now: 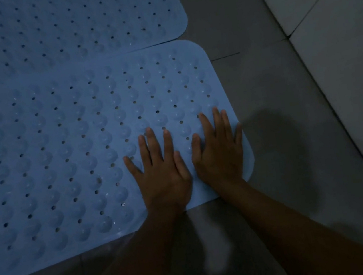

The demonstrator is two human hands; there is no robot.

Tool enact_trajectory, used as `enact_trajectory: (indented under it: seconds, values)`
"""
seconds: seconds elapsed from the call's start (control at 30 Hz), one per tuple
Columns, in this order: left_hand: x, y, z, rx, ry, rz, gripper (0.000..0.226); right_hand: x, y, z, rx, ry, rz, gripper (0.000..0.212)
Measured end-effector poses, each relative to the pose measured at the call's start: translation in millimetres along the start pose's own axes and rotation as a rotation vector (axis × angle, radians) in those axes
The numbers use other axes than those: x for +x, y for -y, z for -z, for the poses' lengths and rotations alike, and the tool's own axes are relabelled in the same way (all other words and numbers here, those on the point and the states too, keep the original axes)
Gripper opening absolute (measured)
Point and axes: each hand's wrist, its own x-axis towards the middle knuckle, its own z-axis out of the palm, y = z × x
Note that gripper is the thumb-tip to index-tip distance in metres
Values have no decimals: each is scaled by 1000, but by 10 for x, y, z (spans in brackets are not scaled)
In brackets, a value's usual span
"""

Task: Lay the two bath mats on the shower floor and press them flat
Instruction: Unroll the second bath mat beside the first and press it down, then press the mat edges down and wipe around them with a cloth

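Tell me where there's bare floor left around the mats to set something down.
Bare floor runs right of the far mat and near mat, up to the pale tiles. Another strip lies along the near mat's front edge, but both arms cross it. Crowded: the near mat's right corner, where the left hand and right hand press flat.

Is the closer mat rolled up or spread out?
Spread out: the closer mat lies flat on the floor under the left hand and right hand.
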Motion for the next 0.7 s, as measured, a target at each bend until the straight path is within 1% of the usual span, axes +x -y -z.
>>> enact_trajectory:
  seconds: [0.3, 0.47, 0.5, 0.6, 0.7]
  values:
    - [8, -5, 11, 14, 5, 5, 58, 19, 17, 26, -1, -11, -5, 54]
    - [-1, -10, 4, 23, -19, -21, 58, -3, 4, 0, 23, -109, 3, 50]
    - [5, -6, 20, 15, -4, -28, 59, 1, 10, 6, 10, -107, 5, 50]
    - [44, 31, 107, 24, 115, -43, 63, 13, 15, 26, 11, 1, -17, 53]
    - [137, 59, 331, 51, 332, -70, 63, 71, 53, 115, 73, 91, -63, 53]
